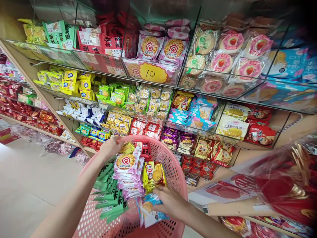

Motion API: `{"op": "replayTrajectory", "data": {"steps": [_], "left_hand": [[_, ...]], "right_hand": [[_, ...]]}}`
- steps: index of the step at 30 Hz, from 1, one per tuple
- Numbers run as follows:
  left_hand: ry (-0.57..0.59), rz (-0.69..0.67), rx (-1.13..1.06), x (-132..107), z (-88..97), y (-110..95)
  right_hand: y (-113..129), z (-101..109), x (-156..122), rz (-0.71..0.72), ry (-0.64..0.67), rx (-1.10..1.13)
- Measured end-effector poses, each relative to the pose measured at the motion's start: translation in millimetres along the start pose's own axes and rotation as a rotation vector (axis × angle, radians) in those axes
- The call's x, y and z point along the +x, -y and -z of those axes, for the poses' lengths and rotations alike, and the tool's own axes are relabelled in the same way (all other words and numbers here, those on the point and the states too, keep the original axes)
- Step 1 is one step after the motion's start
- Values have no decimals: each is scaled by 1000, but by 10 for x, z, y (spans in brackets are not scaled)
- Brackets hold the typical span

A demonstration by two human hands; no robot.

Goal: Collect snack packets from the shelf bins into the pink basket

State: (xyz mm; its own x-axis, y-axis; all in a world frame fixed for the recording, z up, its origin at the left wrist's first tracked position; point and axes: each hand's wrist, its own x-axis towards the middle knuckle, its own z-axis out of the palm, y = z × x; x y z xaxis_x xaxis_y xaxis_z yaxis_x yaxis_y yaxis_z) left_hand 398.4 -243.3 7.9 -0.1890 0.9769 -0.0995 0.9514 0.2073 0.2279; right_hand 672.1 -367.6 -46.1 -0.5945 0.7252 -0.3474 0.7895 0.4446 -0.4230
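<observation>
Bare forearms (71, 188) reach over a pink basket (177, 168). The right hand (172, 203) pinches blue packets (150, 213) between thumb and fingers, apparently keeping them stacked. Left of it, pink-white packets (126, 165) and green packets (109, 195) sit grouped by kind, perhaps saving room. Farther, the left hand (112, 147) grips the basket's edge, likely steadying it; shelves (49, 102) rise beyond both hands.

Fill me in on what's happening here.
A person's left hand grips the rim of a pink basket, while the right hand is on a blue packet inside it. Green packets, a stack of pink-and-white packets and a yellow packet are in the basket too. Shelves of packaged snacks stand just beyond.
</observation>
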Motion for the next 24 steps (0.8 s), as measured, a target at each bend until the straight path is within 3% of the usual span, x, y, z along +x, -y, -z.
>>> {"op": "replayTrajectory", "data": {"steps": [6,11,13,18,20,24], "left_hand": [[-11,8,-6,-13,9,-13],[-3,5,5,-38,18,-35],[3,0,7,-42,21,-44],[2,-30,11,-17,5,-58],[0,-43,16,3,-9,-56],[-17,-69,28,39,-33,-44]], "right_hand": [[154,-38,-64,-99,-98,-357],[247,-163,-107,-33,-184,-543],[300,-219,-100,81,-232,-574],[340,-434,71,727,-274,-448],[269,-591,191,797,-268,-457],[86,-860,384,730,-220,-440]]}}
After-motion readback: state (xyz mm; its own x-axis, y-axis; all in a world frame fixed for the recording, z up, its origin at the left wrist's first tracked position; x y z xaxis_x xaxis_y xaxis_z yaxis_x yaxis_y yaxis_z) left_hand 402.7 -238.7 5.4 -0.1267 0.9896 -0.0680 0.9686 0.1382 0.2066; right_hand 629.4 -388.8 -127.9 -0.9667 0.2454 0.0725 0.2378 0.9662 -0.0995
